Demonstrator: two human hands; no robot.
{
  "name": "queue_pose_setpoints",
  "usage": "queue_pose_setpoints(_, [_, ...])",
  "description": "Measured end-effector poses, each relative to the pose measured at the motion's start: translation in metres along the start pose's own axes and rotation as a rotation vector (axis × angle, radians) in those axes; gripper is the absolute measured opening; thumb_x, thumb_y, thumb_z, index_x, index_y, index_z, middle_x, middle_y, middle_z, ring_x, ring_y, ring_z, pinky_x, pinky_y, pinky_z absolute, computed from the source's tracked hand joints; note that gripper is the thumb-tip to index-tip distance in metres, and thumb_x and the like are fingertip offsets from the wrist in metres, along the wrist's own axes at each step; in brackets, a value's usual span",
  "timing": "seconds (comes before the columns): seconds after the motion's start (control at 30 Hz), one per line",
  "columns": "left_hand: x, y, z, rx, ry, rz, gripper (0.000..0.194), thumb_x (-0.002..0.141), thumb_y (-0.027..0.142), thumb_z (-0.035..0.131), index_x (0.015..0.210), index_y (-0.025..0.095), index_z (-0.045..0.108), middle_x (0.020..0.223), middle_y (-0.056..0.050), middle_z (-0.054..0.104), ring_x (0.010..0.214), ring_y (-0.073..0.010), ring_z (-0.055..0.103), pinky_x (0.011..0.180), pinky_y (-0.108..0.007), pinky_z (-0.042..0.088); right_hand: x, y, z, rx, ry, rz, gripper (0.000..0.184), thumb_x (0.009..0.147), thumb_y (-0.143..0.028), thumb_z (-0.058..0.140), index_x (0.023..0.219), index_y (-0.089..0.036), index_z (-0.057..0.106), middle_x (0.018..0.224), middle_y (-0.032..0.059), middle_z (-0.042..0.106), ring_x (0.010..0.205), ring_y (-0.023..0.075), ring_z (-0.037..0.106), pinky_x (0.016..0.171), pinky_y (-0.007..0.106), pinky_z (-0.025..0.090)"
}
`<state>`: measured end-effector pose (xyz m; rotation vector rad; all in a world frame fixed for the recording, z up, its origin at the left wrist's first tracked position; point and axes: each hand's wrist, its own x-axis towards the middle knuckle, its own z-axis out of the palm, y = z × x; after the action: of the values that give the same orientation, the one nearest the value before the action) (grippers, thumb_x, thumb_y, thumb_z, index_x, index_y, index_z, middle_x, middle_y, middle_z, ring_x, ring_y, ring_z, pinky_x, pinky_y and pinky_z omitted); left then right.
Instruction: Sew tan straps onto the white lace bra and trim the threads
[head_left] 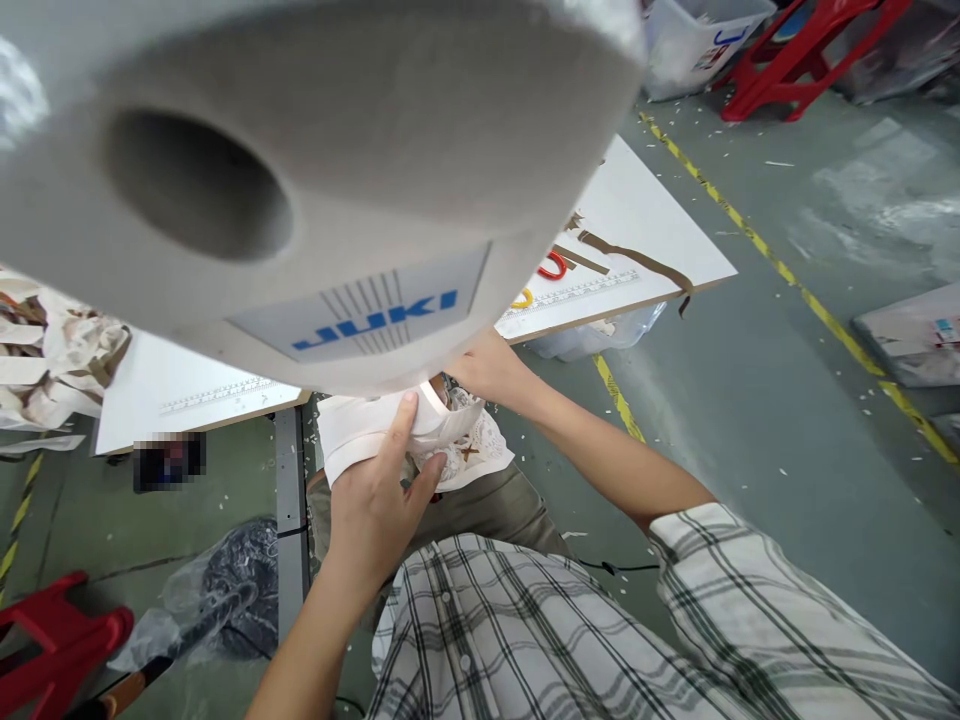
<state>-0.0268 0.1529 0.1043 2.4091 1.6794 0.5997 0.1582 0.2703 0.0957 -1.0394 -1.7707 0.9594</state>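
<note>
Just below the JUKI machine [420,120], the left hand [379,485] holds white fabric [367,420] above the person's lap.

Its index finger and thumb lie spread on top, the other fingers out of sight; the fabric has a lace part [484,448] on its right side. The right hand [484,368] reaches in beside it, fingertips hidden by the machine, so its grip cannot be told. Beyond, the worktop [660,200] carries a red loop [553,265], a yellow loop [523,299] and a brown strip [637,257] overhanging the edge. Farther off, scraps [45,350] lie heaped at left; a red stool [795,60] stands at upper right.
</note>
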Motion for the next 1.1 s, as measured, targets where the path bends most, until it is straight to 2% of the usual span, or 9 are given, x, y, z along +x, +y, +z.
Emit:
queue_pose_setpoints(0.07, [0.001,-0.001,-0.001,-0.006,-0.009,-0.005,0.063,0.094,0.043,0.064,0.149,0.016,0.048,0.077,-0.006,0.075,0.054,-0.0156,0.064,0.043,-0.022,0.034,0.002,0.001,0.000,0.011,0.003,-0.007,0.018,0.090,-0.028,0.051,0.094,-0.018,0.065,0.123,0.0105,0.064,0.121,0.0264,0.057,0.101,0.041,0.049])
queue_pose_setpoints(0.17, [0.001,-0.002,0.000,-0.012,-0.010,-0.014,0.064,0.094,0.044,0.063,0.150,0.017,0.048,0.081,-0.008,0.076,0.058,-0.0168,0.066,0.046,-0.022,0.039,0.004,0.006,0.001,0.011,0.009,-0.019,0.015,0.089,-0.029,0.052,0.092,-0.019,0.064,0.125,0.0103,0.063,0.116,0.0252,0.058,0.099,0.041,0.050])
queue_pose_setpoints(0.33, [0.001,-0.003,0.001,0.012,0.007,-0.016,0.065,0.094,0.044,0.064,0.152,0.020,0.045,0.084,-0.006,0.077,0.053,-0.0159,0.063,0.046,-0.023,0.042,0.006,0.012,0.002,0.005,0.008,-0.033,0.015,0.089,-0.032,0.053,0.091,-0.019,0.062,0.125,0.0108,0.060,0.112,0.0238,0.059,0.097,0.041,0.050])
queue_pose_setpoints(0.47, [0.001,-0.003,0.001,0.018,0.029,0.008,0.066,0.094,0.043,0.064,0.153,0.021,0.044,0.107,-0.011,0.078,0.075,-0.0218,0.073,0.055,-0.025,0.051,0.006,0.012,0.001,0.037,-0.011,-0.022,0.017,0.089,-0.032,0.053,0.092,-0.018,0.062,0.124,0.0111,0.060,0.107,0.0233,0.059,0.098,0.042,0.049])
queue_pose_setpoints(0.53, [0.001,-0.003,0.001,0.009,0.030,0.007,0.067,0.094,0.042,0.064,0.154,0.022,0.042,0.111,-0.012,0.077,0.083,-0.0238,0.075,0.060,-0.026,0.054,0.007,0.012,0.001,0.049,-0.015,-0.022,0.017,0.089,-0.033,0.054,0.091,-0.018,0.063,0.123,0.0111,0.060,0.105,0.0234,0.059,0.099,0.043,0.048])
queue_pose_setpoints(0.73, [0.002,-0.004,0.002,-0.008,0.014,0.010,0.066,0.094,0.041,0.064,0.154,0.021,0.042,0.111,-0.012,0.077,0.080,-0.0238,0.075,0.058,-0.027,0.054,0.008,0.012,0.000,0.043,-0.022,-0.042,0.016,0.089,-0.031,0.054,0.091,-0.017,0.063,0.123,0.0118,0.059,0.105,0.0231,0.058,0.097,0.042,0.049])
queue_pose_setpoints(0.9, [0.002,-0.005,0.002,-0.027,0.029,0.019,0.064,0.094,0.041,0.063,0.152,0.022,0.045,0.110,-0.013,0.076,0.096,-0.0282,0.073,0.073,-0.032,0.058,0.008,0.012,0.000,0.035,-0.026,-0.051,0.016,0.089,-0.030,0.053,0.093,-0.017,0.063,0.123,0.0120,0.058,0.102,0.0228,0.059,0.093,0.042,0.051])
queue_pose_setpoints(1.1, [0.002,-0.001,-0.002,0.026,-0.005,-0.015,0.063,0.095,0.042,0.061,0.151,0.019,0.046,0.109,-0.014,0.076,0.099,-0.0288,0.072,0.073,-0.032,0.058,0.005,0.011,0.002,0.046,0.011,-0.038,0.018,0.092,-0.029,0.053,0.098,-0.016,0.065,0.126,0.0123,0.061,0.099,0.0204,0.060,0.088,0.037,0.053])
